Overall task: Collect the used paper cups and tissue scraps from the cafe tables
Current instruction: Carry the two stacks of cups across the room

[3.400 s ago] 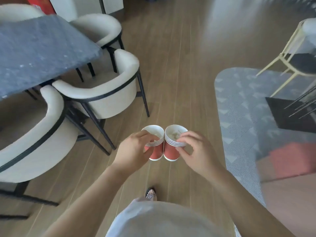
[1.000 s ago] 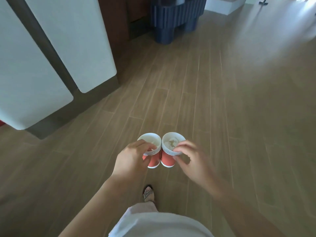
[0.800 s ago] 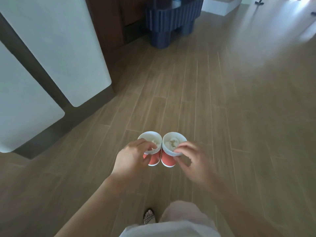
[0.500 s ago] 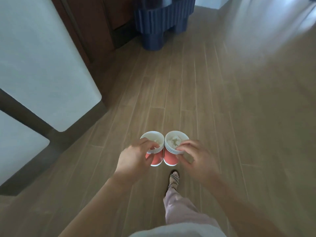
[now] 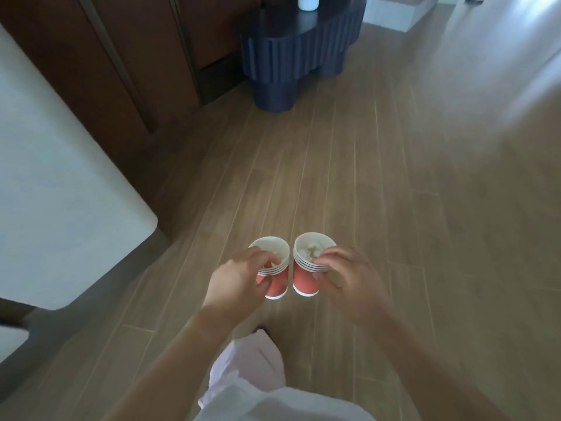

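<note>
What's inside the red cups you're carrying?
Crumpled tissue scraps sit inside the right cup stack. The left cup stack shows some whitish scraps too, partly covered by the left hand. Anything deeper is hidden.

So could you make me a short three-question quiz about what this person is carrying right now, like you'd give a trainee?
1. True or false: the left hand and the right hand each hold a stack of red paper cups.
2. What lies inside the right stack?
A. a spoon
B. crumpled tissue scraps
C. a lid
3. What dark blue furniture stands ahead on the wooden floor?

Key: 1 true, counting the left stack. 2 B. 3 a ribbed side table.
</note>
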A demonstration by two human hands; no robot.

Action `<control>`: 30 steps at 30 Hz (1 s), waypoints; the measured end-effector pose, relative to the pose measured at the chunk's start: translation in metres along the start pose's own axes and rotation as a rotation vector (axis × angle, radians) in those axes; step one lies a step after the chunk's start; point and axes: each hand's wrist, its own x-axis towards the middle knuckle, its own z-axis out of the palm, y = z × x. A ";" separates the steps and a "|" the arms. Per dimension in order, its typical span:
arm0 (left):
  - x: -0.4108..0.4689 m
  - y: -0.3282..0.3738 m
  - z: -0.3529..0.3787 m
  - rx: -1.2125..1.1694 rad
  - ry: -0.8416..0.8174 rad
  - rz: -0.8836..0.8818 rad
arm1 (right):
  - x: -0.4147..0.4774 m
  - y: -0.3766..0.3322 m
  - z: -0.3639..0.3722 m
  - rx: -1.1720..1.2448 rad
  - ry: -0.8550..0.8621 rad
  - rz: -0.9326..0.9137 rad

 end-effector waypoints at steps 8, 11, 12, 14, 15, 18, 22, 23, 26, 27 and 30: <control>0.236 -0.041 -0.004 -0.026 -0.037 0.035 | 0.206 0.081 0.029 -0.029 -0.012 0.056; 0.319 -0.045 -0.018 -0.041 -0.037 0.079 | 0.278 0.104 0.029 -0.062 0.056 0.056; 0.349 -0.047 -0.021 -0.045 -0.041 0.099 | 0.305 0.114 0.029 -0.064 0.072 0.063; 0.406 -0.048 -0.025 -0.036 -0.046 0.129 | 0.353 0.135 0.030 -0.060 0.104 0.084; 0.432 -0.048 -0.025 -0.024 -0.053 0.135 | 0.375 0.146 0.031 -0.053 0.113 0.100; 0.511 -0.052 -0.021 -0.013 -0.080 0.155 | 0.437 0.186 0.038 -0.034 0.129 0.137; 0.625 -0.059 -0.006 0.003 -0.103 0.166 | 0.532 0.246 0.043 -0.038 0.104 0.150; 0.656 -0.059 -0.001 0.009 -0.100 0.167 | 0.559 0.263 0.043 -0.042 0.101 0.150; 0.752 -0.052 0.007 0.022 -0.092 0.165 | 0.646 0.315 0.032 -0.050 0.082 0.125; 0.784 -0.048 0.008 0.018 -0.096 0.159 | 0.674 0.331 0.026 -0.053 0.073 0.115; 0.872 -0.035 0.009 -0.007 -0.099 0.147 | 0.757 0.376 0.007 -0.070 0.072 0.071</control>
